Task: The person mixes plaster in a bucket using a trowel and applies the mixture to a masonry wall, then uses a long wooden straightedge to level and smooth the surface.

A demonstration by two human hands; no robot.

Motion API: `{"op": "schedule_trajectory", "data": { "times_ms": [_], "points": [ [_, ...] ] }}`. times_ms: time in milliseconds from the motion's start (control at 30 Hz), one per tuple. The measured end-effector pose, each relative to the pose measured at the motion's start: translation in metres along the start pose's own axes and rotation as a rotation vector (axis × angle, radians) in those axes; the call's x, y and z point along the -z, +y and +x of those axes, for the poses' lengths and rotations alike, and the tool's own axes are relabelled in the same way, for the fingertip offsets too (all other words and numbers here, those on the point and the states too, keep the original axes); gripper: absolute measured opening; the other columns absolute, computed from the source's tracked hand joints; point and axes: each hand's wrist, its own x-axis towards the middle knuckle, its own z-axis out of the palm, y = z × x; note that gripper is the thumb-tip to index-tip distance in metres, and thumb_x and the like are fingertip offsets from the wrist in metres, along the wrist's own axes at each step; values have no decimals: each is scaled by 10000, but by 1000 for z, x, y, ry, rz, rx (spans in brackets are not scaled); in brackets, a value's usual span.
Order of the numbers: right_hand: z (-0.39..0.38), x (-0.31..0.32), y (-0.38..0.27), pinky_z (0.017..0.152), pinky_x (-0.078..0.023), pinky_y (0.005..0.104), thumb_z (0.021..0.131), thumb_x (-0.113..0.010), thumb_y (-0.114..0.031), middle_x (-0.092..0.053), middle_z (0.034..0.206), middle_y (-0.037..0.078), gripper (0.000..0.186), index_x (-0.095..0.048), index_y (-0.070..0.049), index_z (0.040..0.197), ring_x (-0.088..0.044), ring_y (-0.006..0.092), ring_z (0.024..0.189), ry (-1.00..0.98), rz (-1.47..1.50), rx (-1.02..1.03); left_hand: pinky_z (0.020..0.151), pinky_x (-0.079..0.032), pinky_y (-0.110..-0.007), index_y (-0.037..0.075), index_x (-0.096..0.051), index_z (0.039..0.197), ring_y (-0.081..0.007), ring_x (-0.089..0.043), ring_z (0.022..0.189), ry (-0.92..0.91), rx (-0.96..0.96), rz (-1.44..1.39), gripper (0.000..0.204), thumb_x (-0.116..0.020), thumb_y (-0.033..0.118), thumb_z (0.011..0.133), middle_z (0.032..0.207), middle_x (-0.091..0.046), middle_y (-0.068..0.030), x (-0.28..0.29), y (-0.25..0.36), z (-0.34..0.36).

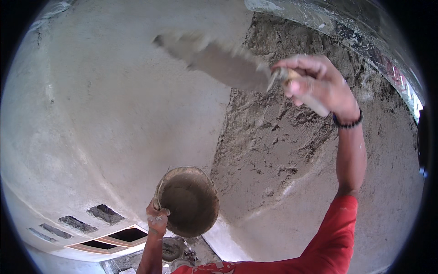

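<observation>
My right hand [321,84] is raised at the upper right, closed round the handle of a trowel [232,68]. The long blade, blurred by motion, carries grey mortar along its upper edge and reaches left over the pale smooth plaster. My left hand [157,219] grips the rim of a round bucket [187,201] in the lower middle, whose inside is coated in grey mortar. Behind the trowel is a band of rough, darker mortar [273,146] beside the smooth plastered surface [114,100].
A paint-splattered band [337,32] runs along the upper right edge. At the lower left are several slots [105,213] in the wall above wood-framed openings [130,235]. A second mortar-stained container [173,249] stands below the bucket. A dark object [423,141] is at the far right.
</observation>
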Motion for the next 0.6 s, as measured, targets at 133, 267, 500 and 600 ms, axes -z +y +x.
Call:
{"op": "schedule_trajectory", "data": {
  "times_ms": [133, 267, 500, 600],
  "points": [
    [6, 74, 85, 554, -556, 276, 894, -627, -308, -651, 823, 81, 398, -604, 7, 1136, -618, 141, 627, 441, -208, -189, 843, -469, -263, -61, -577, 1096, -164, -611, 909, 14, 88, 1, 507, -443, -93, 608, 1010, -665, -78, -1, -6, -7],
    [-11, 106, 72, 619, -554, 312, 878, -634, -366, -633, 897, 70, 511, -546, 15, 1207, -599, 140, 696, 671, -776, -389, 844, -468, -261, -61, -574, 1105, -162, -609, 914, 6, 100, 69, 512, -444, -99, 612, 1011, -664, -78, 4, -4, -12],
    [-112, -26, 96, 657, -530, 277, 862, -644, -362, -608, 1024, 83, 499, -509, -68, 1243, -597, 164, 856, -87, -42, -425, 847, -459, -255, -54, -563, 1144, -152, -596, 935, -64, 140, 123, 546, -444, -98, 613, 1039, -653, -70, -15, -28, -15],
    [-173, -128, 112, 654, -510, 288, 885, -618, -326, -611, 1015, 62, 342, -579, -145, 1172, -584, 159, 870, -336, -362, -363, 795, -473, -253, -48, -569, 1107, -135, -593, 868, -135, 74, 43, 489, -463, -83, 631, 979, -658, -57, -44, -43, -12]
  ]
}}
